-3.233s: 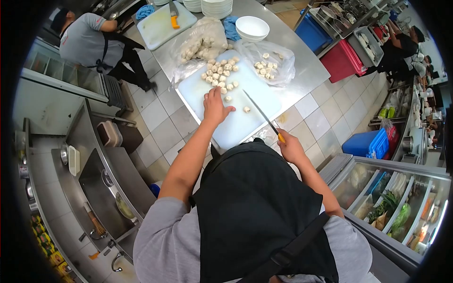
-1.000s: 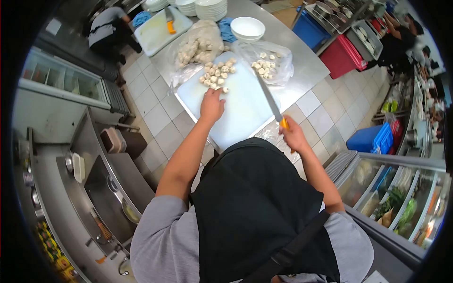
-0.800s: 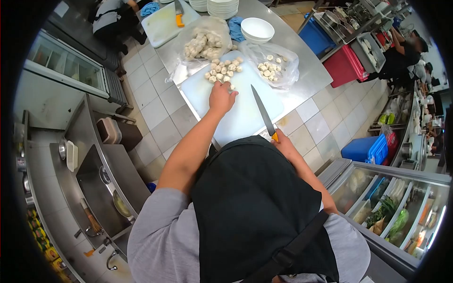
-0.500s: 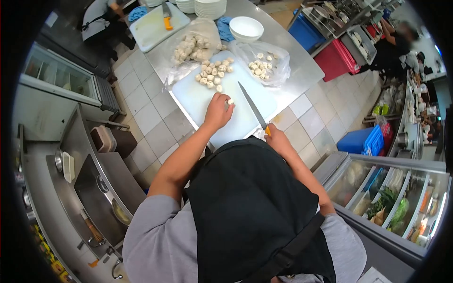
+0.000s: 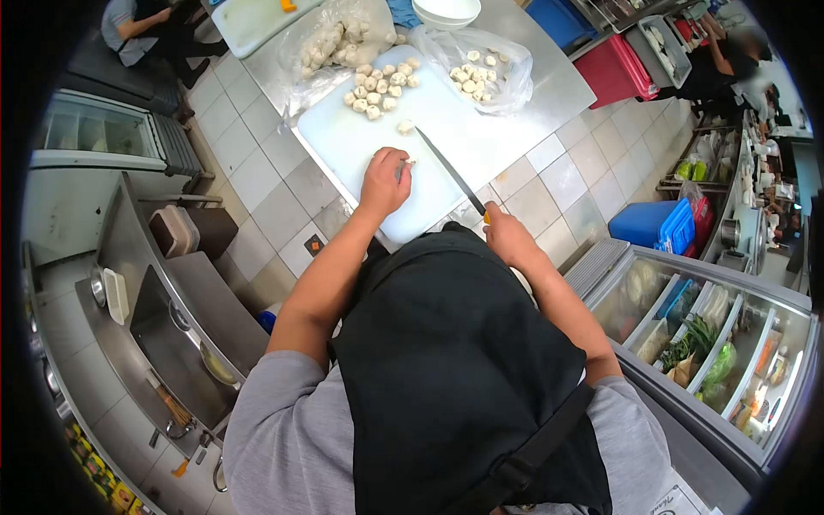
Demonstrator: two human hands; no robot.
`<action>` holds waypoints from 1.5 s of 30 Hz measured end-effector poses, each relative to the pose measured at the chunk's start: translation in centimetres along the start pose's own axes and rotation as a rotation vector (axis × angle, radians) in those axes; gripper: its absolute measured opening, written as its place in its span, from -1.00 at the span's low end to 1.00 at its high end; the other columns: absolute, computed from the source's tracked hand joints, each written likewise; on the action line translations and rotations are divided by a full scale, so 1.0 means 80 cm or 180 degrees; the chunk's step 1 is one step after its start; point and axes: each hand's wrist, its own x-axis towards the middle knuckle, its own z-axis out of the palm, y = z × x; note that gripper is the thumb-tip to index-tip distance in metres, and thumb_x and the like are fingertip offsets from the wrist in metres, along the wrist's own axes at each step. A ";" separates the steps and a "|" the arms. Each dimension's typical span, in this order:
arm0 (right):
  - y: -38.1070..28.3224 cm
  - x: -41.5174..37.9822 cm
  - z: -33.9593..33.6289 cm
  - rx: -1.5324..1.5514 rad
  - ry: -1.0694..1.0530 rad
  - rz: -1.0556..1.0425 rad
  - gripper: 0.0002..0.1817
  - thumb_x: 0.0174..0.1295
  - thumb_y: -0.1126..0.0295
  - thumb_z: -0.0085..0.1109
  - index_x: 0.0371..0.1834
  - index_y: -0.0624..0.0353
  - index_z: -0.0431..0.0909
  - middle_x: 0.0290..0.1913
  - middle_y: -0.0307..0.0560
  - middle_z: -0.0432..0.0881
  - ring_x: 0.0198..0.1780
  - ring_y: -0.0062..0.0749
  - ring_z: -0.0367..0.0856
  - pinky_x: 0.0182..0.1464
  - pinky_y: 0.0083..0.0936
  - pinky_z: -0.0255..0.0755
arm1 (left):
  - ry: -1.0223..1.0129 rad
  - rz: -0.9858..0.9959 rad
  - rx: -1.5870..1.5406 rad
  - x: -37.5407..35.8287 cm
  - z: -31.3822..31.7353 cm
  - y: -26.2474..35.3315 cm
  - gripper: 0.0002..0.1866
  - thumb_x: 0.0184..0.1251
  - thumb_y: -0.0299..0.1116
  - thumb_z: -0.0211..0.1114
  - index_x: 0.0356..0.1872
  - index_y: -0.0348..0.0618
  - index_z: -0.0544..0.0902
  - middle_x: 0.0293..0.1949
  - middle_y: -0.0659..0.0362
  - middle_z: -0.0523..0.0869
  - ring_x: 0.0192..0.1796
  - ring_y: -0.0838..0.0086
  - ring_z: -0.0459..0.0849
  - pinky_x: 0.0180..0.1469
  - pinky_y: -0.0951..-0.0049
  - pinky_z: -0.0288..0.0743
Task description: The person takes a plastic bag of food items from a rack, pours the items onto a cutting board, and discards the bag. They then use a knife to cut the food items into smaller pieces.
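Observation:
My right hand (image 5: 510,238) grips a long kitchen knife (image 5: 451,169) by its yellow-orange handle, the blade slanting up and left over the white cutting board (image 5: 343,146). Just off the blade's tip lies a single mushroom (image 5: 405,127). My left hand (image 5: 386,182) is closed low over the board, left of the blade; a small pale bit shows at its fingertips, too small to make out. Loose whole mushrooms (image 5: 378,88) cluster on the board's far part. Behind them, a clear bag of mushrooms (image 5: 348,39) lies open. More pale mushrooms sit on another plastic bag (image 5: 474,79) at the right.
The steel table (image 5: 549,77) carries a second cutting board (image 5: 249,26), white bowls (image 5: 446,10) and a blue cloth (image 5: 402,12). A glass-topped fridge (image 5: 704,343) stands at right, a steel sink (image 5: 172,343) at left. Other people are at the far left and far right.
The camera view has shifted, so the table sits higher. The mushroom seen in my left fingertips no longer shows clearly there. The knife tip is now beside a lone mushroom.

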 end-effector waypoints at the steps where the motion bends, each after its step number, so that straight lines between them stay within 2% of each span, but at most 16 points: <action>1: -0.004 -0.004 -0.004 0.0000 -0.0015 0.0009 -0.71 0.53 0.40 0.24 0.14 0.29 0.42 -0.16 0.49 0.79 -0.03 0.48 0.78 0.05 0.26 0.61 | -0.0007 -0.0015 -0.0005 0.001 -0.001 0.001 -0.79 0.36 -0.59 0.45 -0.01 -0.26 0.72 -0.03 -0.01 0.74 -0.09 0.11 0.77 -0.01 0.21 0.72; 4: -0.027 -0.018 -0.028 -0.0178 0.0035 0.0054 -0.72 0.53 0.40 0.24 0.14 0.29 0.42 -0.14 0.45 0.80 -0.03 0.45 0.79 0.04 0.26 0.61 | 0.0012 0.0164 0.0112 -0.002 -0.004 0.002 -0.83 0.38 -0.61 0.43 -0.06 -0.27 0.74 -0.03 -0.02 0.75 -0.10 0.10 0.78 -0.04 0.22 0.74; 6: -0.033 -0.025 -0.039 -0.0263 0.0180 -0.0166 -0.74 0.55 0.40 0.22 0.13 0.29 0.43 -0.12 0.40 0.81 -0.02 0.41 0.80 0.04 0.23 0.64 | 0.0102 0.0130 0.0063 -0.001 0.000 0.002 -0.84 0.32 -0.62 0.41 -0.11 -0.24 0.74 -0.09 -0.05 0.76 -0.03 -0.04 0.74 0.05 0.08 0.65; 7: -0.039 -0.029 -0.048 -0.0271 0.0189 -0.0161 -0.74 0.55 0.40 0.22 0.13 0.29 0.43 -0.12 0.40 0.81 -0.02 0.41 0.80 0.04 0.23 0.64 | 0.0106 0.0137 0.0054 0.000 0.002 0.000 -0.84 0.32 -0.62 0.41 -0.11 -0.24 0.74 -0.09 -0.05 0.76 -0.03 -0.04 0.74 0.05 0.08 0.65; 9: -0.051 -0.035 -0.061 -0.0598 -0.0089 -0.0120 -0.75 0.52 0.45 0.17 0.15 0.29 0.44 -0.10 0.36 0.81 -0.02 0.37 0.81 0.03 0.20 0.66 | 0.0125 0.0206 0.0247 0.000 0.003 -0.004 -0.87 0.39 -0.63 0.41 -0.10 -0.27 0.75 -0.11 0.00 0.78 -0.11 0.12 0.79 -0.10 0.22 0.74; 15: -0.051 -0.039 -0.074 -0.0949 -0.0288 -0.0253 -0.68 0.41 0.54 0.09 0.20 0.30 0.45 -0.11 0.35 0.82 -0.01 0.33 0.84 0.01 0.17 0.69 | 0.0200 0.0210 0.0235 0.005 -0.002 0.010 -0.86 0.36 -0.64 0.40 -0.12 -0.26 0.76 -0.12 -0.02 0.78 -0.07 0.03 0.77 -0.01 0.15 0.70; 25: -0.082 -0.029 -0.099 -0.1151 -0.0522 -0.0243 -0.68 0.42 0.52 0.12 0.21 0.33 0.45 -0.08 0.38 0.82 0.00 0.35 0.84 0.04 0.16 0.70 | 0.0201 0.0236 0.0263 0.005 -0.004 0.012 -0.86 0.34 -0.67 0.38 -0.14 -0.26 0.74 -0.14 -0.01 0.80 -0.04 -0.03 0.76 0.07 0.06 0.66; 27: -0.058 0.001 -0.063 -0.0973 -0.0455 -0.0421 -0.67 0.41 0.53 0.11 0.22 0.32 0.44 -0.09 0.40 0.82 0.01 0.38 0.83 0.03 0.16 0.70 | 0.0182 0.0238 0.0270 0.004 -0.004 0.010 -0.86 0.34 -0.66 0.39 -0.14 -0.26 0.74 -0.15 -0.01 0.80 -0.03 -0.03 0.76 0.08 0.06 0.66; 30: -0.016 0.047 0.000 -0.0787 -0.0409 -0.0317 -0.69 0.45 0.51 0.12 0.21 0.32 0.43 -0.08 0.41 0.82 0.01 0.40 0.82 0.03 0.18 0.68 | 0.0101 0.0338 0.0308 0.002 -0.003 0.004 -0.86 0.36 -0.66 0.40 -0.12 -0.26 0.75 -0.14 -0.02 0.80 -0.02 -0.03 0.76 0.09 0.07 0.66; 34: 0.015 0.046 0.004 -0.0146 -0.0114 -0.0767 -0.72 0.52 0.45 0.18 0.19 0.29 0.43 -0.09 0.38 0.83 -0.01 0.40 0.81 0.00 0.13 0.65 | 0.0122 0.0251 0.0261 -0.001 -0.004 0.008 -0.87 0.39 -0.64 0.40 -0.11 -0.26 0.77 -0.11 -0.02 0.80 0.01 -0.03 0.76 0.11 0.07 0.66; 36: 0.023 0.038 -0.011 0.0724 -0.0333 -0.0459 -0.72 0.56 0.35 0.26 0.14 0.25 0.43 -0.15 0.32 0.81 -0.07 0.39 0.79 -0.04 0.07 0.61 | 0.0065 0.0228 0.0296 0.002 -0.003 0.011 -0.84 0.41 -0.61 0.39 -0.04 -0.25 0.78 -0.08 -0.03 0.80 0.04 -0.04 0.76 0.14 0.04 0.66; 37: 0.028 0.032 -0.015 0.0734 -0.0307 -0.0462 -0.72 0.56 0.35 0.26 0.14 0.25 0.43 -0.15 0.32 0.81 -0.07 0.39 0.79 -0.04 0.07 0.61 | 0.0059 0.0255 0.0299 0.005 -0.003 0.012 -0.84 0.41 -0.61 0.39 -0.04 -0.25 0.78 -0.08 -0.03 0.80 0.04 -0.04 0.76 0.14 0.04 0.66; 39: 0.037 0.018 -0.016 0.1392 -0.0398 -0.0080 -0.71 0.57 0.31 0.29 0.10 0.24 0.43 -0.22 0.32 0.76 -0.12 0.38 0.74 -0.04 0.03 0.58 | 0.0101 -0.0218 0.0107 0.011 -0.001 0.012 -0.78 0.44 -0.61 0.36 0.05 -0.24 0.79 0.00 -0.04 0.81 0.11 -0.07 0.74 0.20 0.01 0.63; 41: 0.039 0.004 -0.023 0.1468 -0.0378 0.0007 -0.70 0.58 0.29 0.29 0.09 0.24 0.42 -0.24 0.34 0.71 -0.12 0.38 0.71 0.00 0.02 0.58 | 0.0158 -0.0272 0.0325 0.033 -0.005 0.005 -0.73 0.43 -0.61 0.37 0.10 -0.23 0.79 0.05 -0.06 0.81 0.10 -0.05 0.76 0.22 0.05 0.64; 43: 0.046 -0.005 -0.025 0.1156 -0.0392 -0.0049 -0.71 0.56 0.31 0.28 0.12 0.23 0.44 -0.18 0.37 0.74 -0.02 0.40 0.73 0.04 0.03 0.57 | 0.0219 -0.0345 0.0559 0.061 -0.013 -0.004 -0.68 0.42 -0.61 0.38 0.16 -0.23 0.80 0.11 -0.07 0.81 0.10 -0.03 0.77 0.23 0.09 0.66; 45: 0.036 -0.016 -0.039 0.0976 -0.0527 -0.0105 -0.70 0.55 0.31 0.29 0.15 0.22 0.45 -0.13 0.39 0.76 0.02 0.42 0.73 0.07 0.05 0.57 | -0.0219 0.0334 0.0802 0.099 -0.023 -0.013 -0.62 0.41 -0.61 0.36 0.21 -0.21 0.80 0.15 -0.05 0.82 0.20 -0.02 0.74 0.36 0.07 0.58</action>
